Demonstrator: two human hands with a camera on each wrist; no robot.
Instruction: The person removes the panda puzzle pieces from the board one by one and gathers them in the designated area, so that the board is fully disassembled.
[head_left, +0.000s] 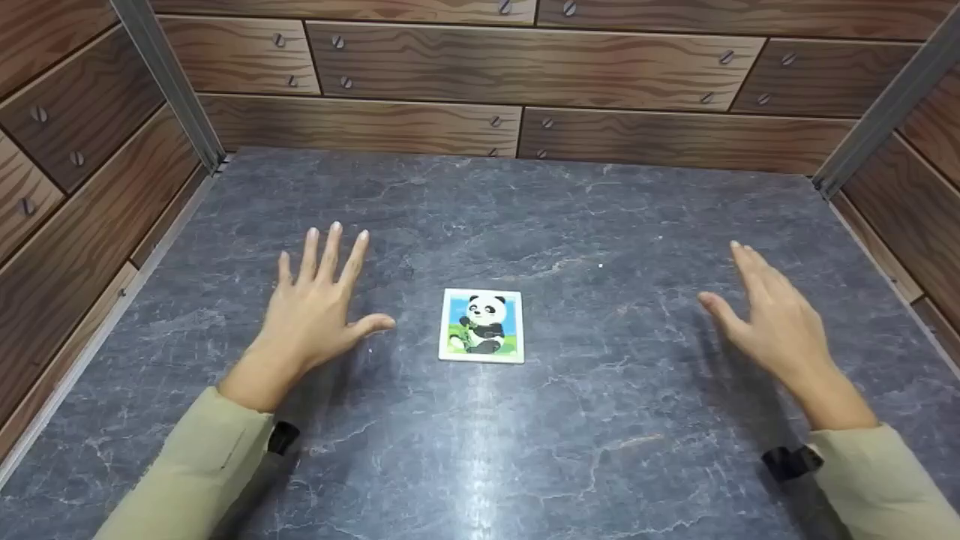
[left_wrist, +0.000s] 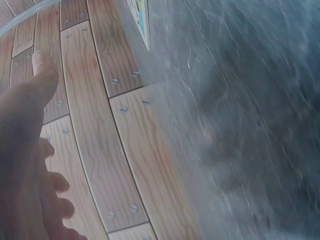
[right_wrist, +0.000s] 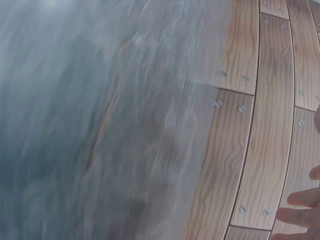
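A small panda picture puzzle (head_left: 481,327) in a white frame lies flat on the dark marbled table, near its middle. To its left, my left hand (head_left: 311,311) is held over the table with fingers straight and spread, the thumb pointing toward the picture. My right hand (head_left: 776,322) is farther off on the right side, fingers straight and thumb apart. Neither hand touches the picture or holds anything. In the left wrist view a corner of the white frame (left_wrist: 146,35) shows at the top edge. Only some fingertips (right_wrist: 297,216) of the right hand appear in the right wrist view.
Wood-patterned panels (head_left: 525,67) with printed screws stand along the back and both sides of the marbled table (head_left: 570,435). Metal posts (head_left: 172,82) rise at the two back corners. Dark wrist devices (head_left: 792,462) sit at the cuffs of both light green sleeves.
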